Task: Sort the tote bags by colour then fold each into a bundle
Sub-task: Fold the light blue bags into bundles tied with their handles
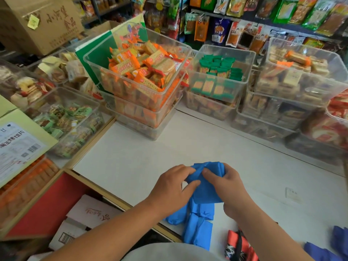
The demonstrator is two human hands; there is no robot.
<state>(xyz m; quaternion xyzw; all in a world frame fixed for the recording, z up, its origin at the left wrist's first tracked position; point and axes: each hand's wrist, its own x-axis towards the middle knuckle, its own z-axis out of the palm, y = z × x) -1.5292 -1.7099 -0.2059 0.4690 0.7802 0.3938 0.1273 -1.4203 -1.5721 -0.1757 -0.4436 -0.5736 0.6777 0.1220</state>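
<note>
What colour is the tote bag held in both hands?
The tote bag is bright blue; head view.

A white counter top (141, 157) is edged on its left side with a light wooden strip (90, 143). Clear plastic bins (113, 85) of wrapped snacks are stacked along the far side of the counter. Orange packets (130, 63) are held in the centre stack, and green packets (216, 65) in the adjoining stack. A brown cardboard carton (43, 21) printed with characters is positioned at upper left. Hanging snack bags (220, 31) are displayed on racks behind the bins. A red-lined compartment (43, 204) is located below the counter at lower left, and a white box (90, 211) is contained in it. The area is lit evenly, with soft shadows.
</note>
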